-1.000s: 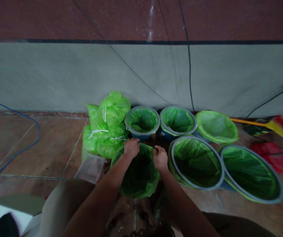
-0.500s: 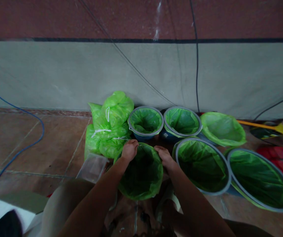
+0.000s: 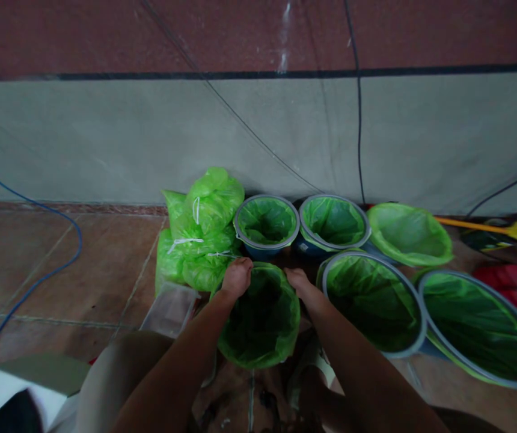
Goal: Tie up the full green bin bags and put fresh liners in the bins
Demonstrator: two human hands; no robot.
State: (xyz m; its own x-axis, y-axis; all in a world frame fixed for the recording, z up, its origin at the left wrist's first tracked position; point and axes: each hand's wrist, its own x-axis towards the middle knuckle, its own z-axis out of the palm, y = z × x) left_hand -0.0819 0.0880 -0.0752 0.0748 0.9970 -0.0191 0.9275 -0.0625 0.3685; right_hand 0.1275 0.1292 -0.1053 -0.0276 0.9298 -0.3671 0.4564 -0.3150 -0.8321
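Note:
A green plastic bag [image 3: 263, 325] is spread over a bin in front of me, its mouth open. My left hand [image 3: 237, 278] grips the far left edge of the bag's rim with curled fingers. My right hand [image 3: 301, 284] holds the far right edge of the same rim. Both forearms reach forward from the bottom of the view.
Several blue bins lined with green bags [image 3: 267, 222] [image 3: 334, 221] [image 3: 371, 300] [image 3: 479, 325] stand to the right and behind. Tied green bags [image 3: 199, 234] are piled at the left by the grey wall [image 3: 105, 138]. A clear plastic container [image 3: 168, 308] lies beside them. A blue cable [image 3: 37, 276] crosses the tiled floor.
My right hand has shifted outward to the bag's right rim, widening the mouth. The left hand stays on the left rim. The view has drifted slightly left.

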